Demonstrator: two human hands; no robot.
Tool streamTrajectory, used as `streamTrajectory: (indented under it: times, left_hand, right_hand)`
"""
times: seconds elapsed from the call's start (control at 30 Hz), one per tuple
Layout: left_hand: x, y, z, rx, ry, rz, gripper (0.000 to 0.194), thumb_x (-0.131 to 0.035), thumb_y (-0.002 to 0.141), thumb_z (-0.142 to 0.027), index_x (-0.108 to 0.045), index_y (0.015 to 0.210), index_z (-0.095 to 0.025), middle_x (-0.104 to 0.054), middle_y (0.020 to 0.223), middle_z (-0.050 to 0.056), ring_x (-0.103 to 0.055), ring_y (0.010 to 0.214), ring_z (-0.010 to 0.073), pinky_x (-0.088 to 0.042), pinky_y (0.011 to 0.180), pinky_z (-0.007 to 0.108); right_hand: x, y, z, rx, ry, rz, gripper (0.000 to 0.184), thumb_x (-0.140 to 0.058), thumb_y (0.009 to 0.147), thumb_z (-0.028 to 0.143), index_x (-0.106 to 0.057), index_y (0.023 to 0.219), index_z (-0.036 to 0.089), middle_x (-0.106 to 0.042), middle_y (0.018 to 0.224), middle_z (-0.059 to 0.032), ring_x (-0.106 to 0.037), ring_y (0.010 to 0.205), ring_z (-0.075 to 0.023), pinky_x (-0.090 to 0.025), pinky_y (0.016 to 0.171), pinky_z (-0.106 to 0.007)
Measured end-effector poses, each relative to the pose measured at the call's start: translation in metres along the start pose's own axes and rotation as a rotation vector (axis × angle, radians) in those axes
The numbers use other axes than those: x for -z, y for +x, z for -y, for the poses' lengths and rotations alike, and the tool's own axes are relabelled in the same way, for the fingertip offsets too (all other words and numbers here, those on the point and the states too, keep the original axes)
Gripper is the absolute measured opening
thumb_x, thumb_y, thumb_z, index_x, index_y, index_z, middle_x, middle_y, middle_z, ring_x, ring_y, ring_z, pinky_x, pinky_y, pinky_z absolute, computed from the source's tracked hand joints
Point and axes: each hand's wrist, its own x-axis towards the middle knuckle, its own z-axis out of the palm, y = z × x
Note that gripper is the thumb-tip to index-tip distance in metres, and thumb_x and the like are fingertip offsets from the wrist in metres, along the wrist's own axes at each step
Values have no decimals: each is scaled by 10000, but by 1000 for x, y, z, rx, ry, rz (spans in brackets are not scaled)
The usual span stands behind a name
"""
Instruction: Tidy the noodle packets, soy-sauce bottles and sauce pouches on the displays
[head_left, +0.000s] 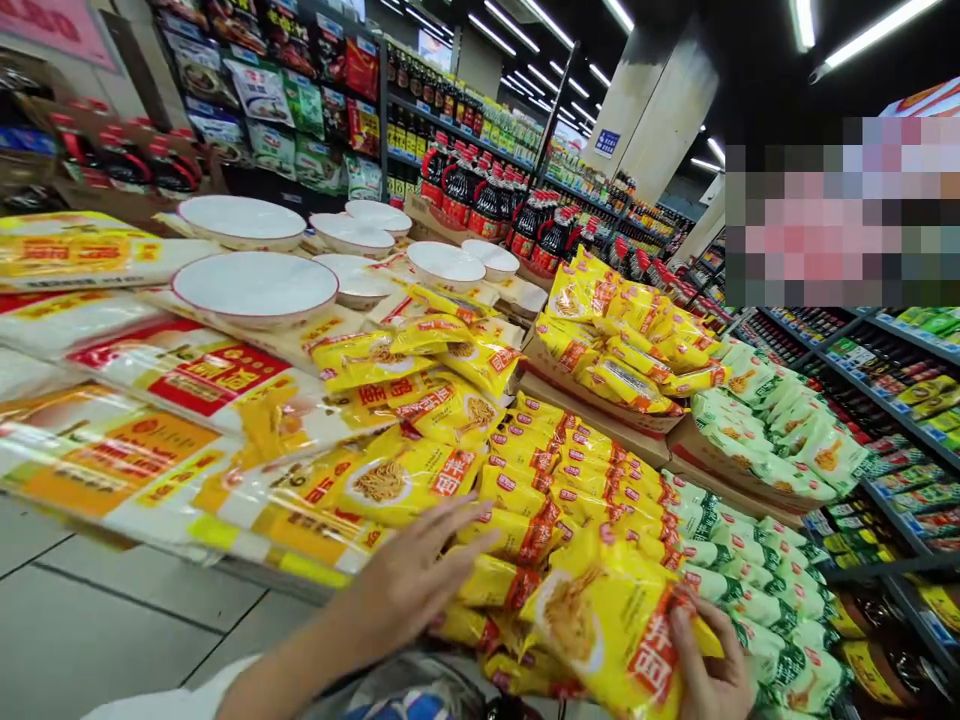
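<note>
The right hand (pixel 709 655) grips the lettered end of a yellow noodle packet (pixel 611 630), held tilted at the near end of matching rows (pixel 581 470); the left hand (pixel 427 560), fingers outstretched and unclosed, hovers to the packet's left
</note>
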Motion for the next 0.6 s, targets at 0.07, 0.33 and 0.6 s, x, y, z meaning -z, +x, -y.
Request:
streamTrajectory:
  times: [0.07,0.33,0.6]
  left_hand:
    - [-17,6,-36,-81,-99,4,631,-496,937,-68,-441,1508,-329,-517,1527,85,-450,1438,254,-511,1098,406]
    - [-26,1,-44,120,-275,-8,394,-413,1054,-327,-543,1422,-276,-625,1423,84,-622,1281,224,-539,1056,328]
    - [-26,2,10,538,-109,-370,317,-700,911,-294,-667,1217,-219,-745,1209,-17,-719,1090,217,-588,1008,374]
  right_hand:
    - [-10,-3,-7,-93,58,228,453,-877,679,525,-702,956,212,-751,1028,-82,-721,896,-251,-603,690,-286]
    - [-3,28,-17,-77,38,453,509,-689,881,536,-621,1264,208,-724,1167,-133,-732,921,-259,-605,738,-350]
    - [20,20,-38,557,-468,949,334,-753,872,281,-707,1203,264,-730,1183,-83,-685,1086,-271,-572,931,-401]
